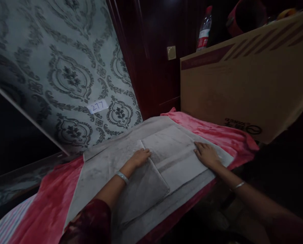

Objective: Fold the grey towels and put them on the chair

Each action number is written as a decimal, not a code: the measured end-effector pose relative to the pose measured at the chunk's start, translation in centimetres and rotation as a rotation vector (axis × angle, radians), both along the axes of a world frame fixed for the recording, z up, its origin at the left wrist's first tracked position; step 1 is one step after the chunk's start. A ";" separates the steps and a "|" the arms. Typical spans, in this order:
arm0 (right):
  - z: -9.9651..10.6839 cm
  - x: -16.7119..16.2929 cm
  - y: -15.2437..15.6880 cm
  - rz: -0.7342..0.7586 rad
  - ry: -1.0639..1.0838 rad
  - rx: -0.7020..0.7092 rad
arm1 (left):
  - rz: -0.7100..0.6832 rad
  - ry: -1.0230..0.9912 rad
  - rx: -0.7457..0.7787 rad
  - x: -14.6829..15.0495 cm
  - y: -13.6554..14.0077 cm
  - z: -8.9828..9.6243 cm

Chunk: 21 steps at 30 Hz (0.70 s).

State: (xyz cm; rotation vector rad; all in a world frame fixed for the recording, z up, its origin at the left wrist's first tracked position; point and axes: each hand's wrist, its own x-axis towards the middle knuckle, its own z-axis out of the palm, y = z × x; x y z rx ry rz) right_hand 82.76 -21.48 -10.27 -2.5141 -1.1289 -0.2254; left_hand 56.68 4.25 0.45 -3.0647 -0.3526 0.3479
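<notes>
A pale grey cloth (182, 169) lies spread out, with a folded flap (146, 189) whose straight edge runs down its middle. My left hand (140, 157) rests on the flap beside this edge, its fingers laid on the fabric. On the cloth's right part, my right hand (206, 155) lies flat with fingers stretched out. Both hands touch the cloth from above, and neither appears to grip it. Under the cloth is a pink-red plush blanket (54, 193), showing at both ends and along the near edge.
Behind on the right stands a large cardboard box (238, 81), with a red-capped plastic bottle (204, 32) near its upper left corner. Patterned wallpaper (72, 74) carries a paper label (97, 106) reading 277. A striped fabric (12, 220) shows at the lower left.
</notes>
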 end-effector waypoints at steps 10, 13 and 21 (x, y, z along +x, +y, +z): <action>-0.5 0.5 0.5 -0.052 0.015 -0.096 | 0.000 -0.080 -0.099 -0.5 0.4 -0.8; 0.3 1.4 0.7 -0.068 0.050 -0.110 | 0.079 -0.255 -0.111 -2.1 0.5 -1.3; 3.6 6.0 2.1 -0.044 0.413 -0.069 | 0.312 -0.287 0.066 -4.3 -2.0 -5.6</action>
